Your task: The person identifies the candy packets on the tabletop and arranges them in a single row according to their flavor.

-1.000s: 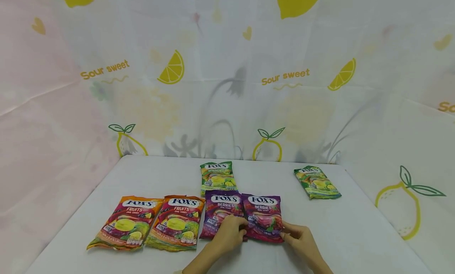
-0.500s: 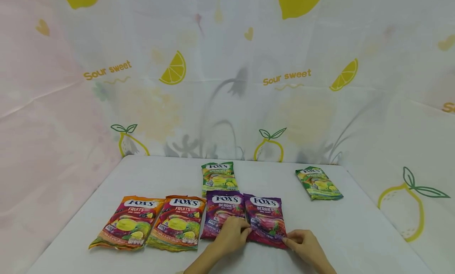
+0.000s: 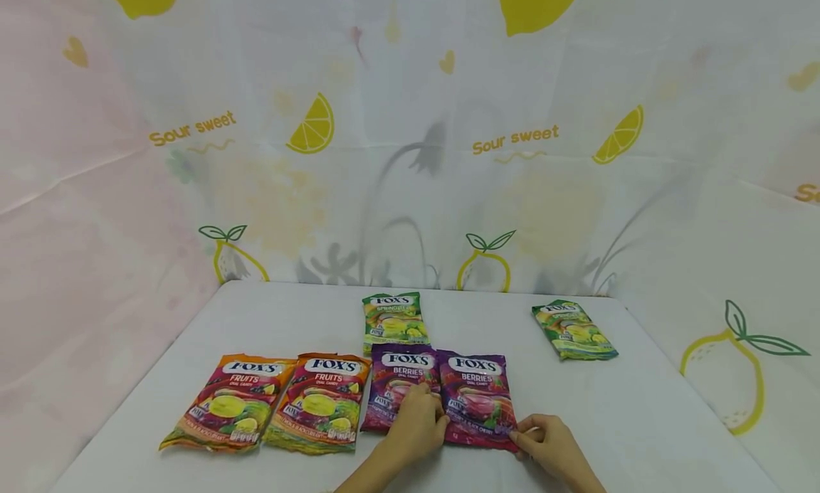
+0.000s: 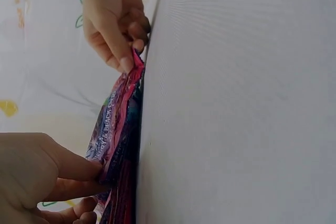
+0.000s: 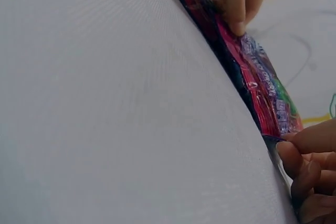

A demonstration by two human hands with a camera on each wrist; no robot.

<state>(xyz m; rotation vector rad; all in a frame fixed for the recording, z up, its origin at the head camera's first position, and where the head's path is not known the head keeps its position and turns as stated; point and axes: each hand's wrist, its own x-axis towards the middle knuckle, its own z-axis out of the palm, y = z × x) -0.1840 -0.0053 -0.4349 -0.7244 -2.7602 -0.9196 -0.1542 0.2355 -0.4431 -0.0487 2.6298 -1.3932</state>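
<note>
Two purple Berries candy bags lie side by side near the front middle of the table in the head view. My left hand reaches over the lower part of the left purple bag and pinches the near left corner of the right purple bag. That bag's near right corner is pinched by my right hand. In the left wrist view, thumb and fingers of the left hand meet at the bag's edge. The right wrist view shows the right hand at the opposite corner.
Two orange Fruits candy bags lie to the left. One green candy bag sits behind the left purple one; another green bag lies at the back right. A lemon-print cloth hangs behind the white table.
The right purple bag has shifted slightly toward me and its near right corner has swung right. My right hand slid down to that corner; my left hand moved slightly onto the near left corner.
</note>
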